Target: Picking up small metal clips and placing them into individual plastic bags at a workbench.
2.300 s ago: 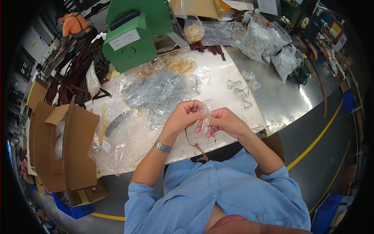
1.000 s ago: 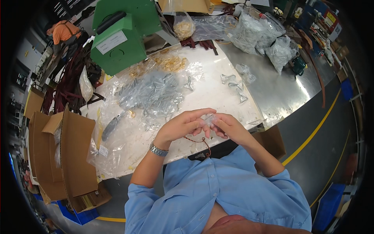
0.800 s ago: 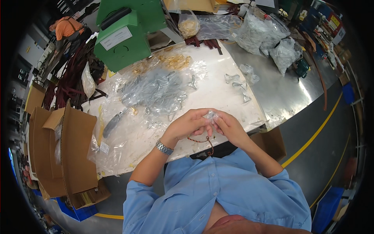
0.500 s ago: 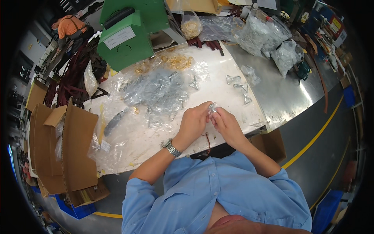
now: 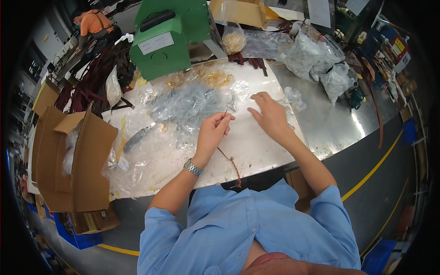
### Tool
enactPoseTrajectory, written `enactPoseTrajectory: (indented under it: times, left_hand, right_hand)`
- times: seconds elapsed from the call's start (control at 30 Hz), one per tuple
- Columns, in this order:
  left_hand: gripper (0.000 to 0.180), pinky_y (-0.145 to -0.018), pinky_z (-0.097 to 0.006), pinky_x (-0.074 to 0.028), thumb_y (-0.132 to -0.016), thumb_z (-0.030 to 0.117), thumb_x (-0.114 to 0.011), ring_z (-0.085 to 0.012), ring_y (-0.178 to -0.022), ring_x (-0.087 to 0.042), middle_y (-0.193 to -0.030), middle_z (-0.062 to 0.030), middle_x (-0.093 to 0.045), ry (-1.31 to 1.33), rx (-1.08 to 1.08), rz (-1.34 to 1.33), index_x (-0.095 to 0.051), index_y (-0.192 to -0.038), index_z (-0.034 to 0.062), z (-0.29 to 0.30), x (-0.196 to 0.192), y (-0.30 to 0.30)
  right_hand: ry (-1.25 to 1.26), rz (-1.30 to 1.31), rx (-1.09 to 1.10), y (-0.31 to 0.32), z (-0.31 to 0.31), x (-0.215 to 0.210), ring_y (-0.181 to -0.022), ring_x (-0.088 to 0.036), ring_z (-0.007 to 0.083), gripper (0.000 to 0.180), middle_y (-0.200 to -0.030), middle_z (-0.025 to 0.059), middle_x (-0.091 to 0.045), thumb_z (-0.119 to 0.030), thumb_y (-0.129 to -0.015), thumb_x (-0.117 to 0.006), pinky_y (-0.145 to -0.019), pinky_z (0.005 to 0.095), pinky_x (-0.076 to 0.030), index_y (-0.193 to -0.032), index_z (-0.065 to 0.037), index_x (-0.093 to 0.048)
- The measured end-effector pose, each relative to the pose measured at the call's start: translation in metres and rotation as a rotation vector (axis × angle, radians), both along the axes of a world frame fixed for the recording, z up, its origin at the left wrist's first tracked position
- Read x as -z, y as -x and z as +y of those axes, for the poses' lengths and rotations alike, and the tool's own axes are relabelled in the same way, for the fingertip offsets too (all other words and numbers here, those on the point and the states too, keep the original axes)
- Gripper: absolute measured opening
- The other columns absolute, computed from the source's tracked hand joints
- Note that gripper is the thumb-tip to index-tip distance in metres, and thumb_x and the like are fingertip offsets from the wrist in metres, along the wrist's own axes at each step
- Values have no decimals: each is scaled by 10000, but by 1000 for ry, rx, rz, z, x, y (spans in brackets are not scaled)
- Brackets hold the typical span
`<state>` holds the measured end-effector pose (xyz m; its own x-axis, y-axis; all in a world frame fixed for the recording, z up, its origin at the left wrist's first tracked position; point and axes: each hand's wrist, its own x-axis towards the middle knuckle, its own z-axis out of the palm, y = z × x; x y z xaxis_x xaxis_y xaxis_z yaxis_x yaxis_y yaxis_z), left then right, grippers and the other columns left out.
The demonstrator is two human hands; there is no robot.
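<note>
My left hand (image 5: pixel 213 133) is closed in a pinch above the white tabletop (image 5: pixel 256 153), and a thin, dark, pointed piece (image 5: pixel 225 112) sticks up from its fingertips. I cannot make out what kind it is. Below this hand a reddish-brown twisted cord (image 5: pixel 236 169) runs to the table's near edge. Farther right, my right hand (image 5: pixel 270 117) is open, thumb and fingers apart, with nothing visible in it. It partly covers the spot where small silver metal parts lie. A Y-shaped silver part (image 5: pixel 232 103) lies between the hands, beside a heap of bagged metal parts (image 5: pixel 188 105).
A green machine (image 5: pixel 160 46) stands at the back, with gold-coloured parts (image 5: pixel 220 78) before it. At left is an open cardboard box (image 5: pixel 94 160). Clear plastic bags (image 5: pixel 305 55) lie on the metal table (image 5: pixel 330 119) at right. A person in orange (image 5: pixel 95 23) works far left.
My hands have parted; the silver metal part they held together no longer shows between them. The right hand has reached forward and opened. The left has moved left, now showing a thin pointed piece.
</note>
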<state>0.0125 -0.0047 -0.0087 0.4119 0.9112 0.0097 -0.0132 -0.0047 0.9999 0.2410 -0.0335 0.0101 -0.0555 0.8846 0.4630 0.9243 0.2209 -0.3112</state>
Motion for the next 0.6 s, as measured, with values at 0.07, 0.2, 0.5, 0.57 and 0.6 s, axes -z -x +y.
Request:
enactPoseTrajectory:
  times: [0.07, 0.2, 0.5, 0.57, 0.6]
  left_hand:
    - [214, -570, -213, -391, -1071, 149, -609, -29, -611, -497, -684, 41, -582, 8, -12, -20, -755, -1062, -7, 4, 5, 1]
    - [222, -565, -214, -383, -1075, 156, -607, -23, -611, -496, -682, 42, -584, 25, -32, -65, -758, -1044, -3, 2, 2, 1]
    - [200, -579, -191, -356, -1045, 134, -660, -6, -634, -459, -833, 20, -667, -192, -164, 47, -741, -1141, -22, 4, -9, 7]
    - [204, -584, -192, -363, -1028, 123, -681, -3, -641, -464, -890, 8, -693, -295, -192, 86, -738, -1148, -32, 0, -21, 5]
    - [214, -589, -193, -369, -1012, 113, -703, -1, -648, -470, -947, -4, -719, -407, -212, 121, -735, -1155, -42, 0, -25, 3]
  right_hand:
    - [-69, -56, -34, 25, 25, 20, -957, -710, 306, 382, -1165, 120, -661, -255, -886, -798, -729, 416, -590, -1178, -57, -649]
    - [56, -231, -5, 41, 55, 43, -956, -714, 290, 231, -1073, 151, -681, -222, -915, -733, -698, 421, -589, -1007, -27, -651]
    - [284, 260, -100, 2, 3, -21, -670, -698, 217, 297, -801, 106, -716, -204, -1063, -574, -637, 345, -566, -868, -1, -667]
    - [546, 613, -172, 3, -14, -29, -680, -692, 174, 312, -823, 87, -730, -209, -1092, -552, -622, 315, -556, -905, 13, -666]
    - [640, 713, -242, 3, -22, -31, -684, -682, 144, 310, -827, 75, -726, -216, -1105, -543, -625, 287, -553, -937, 13, -667]
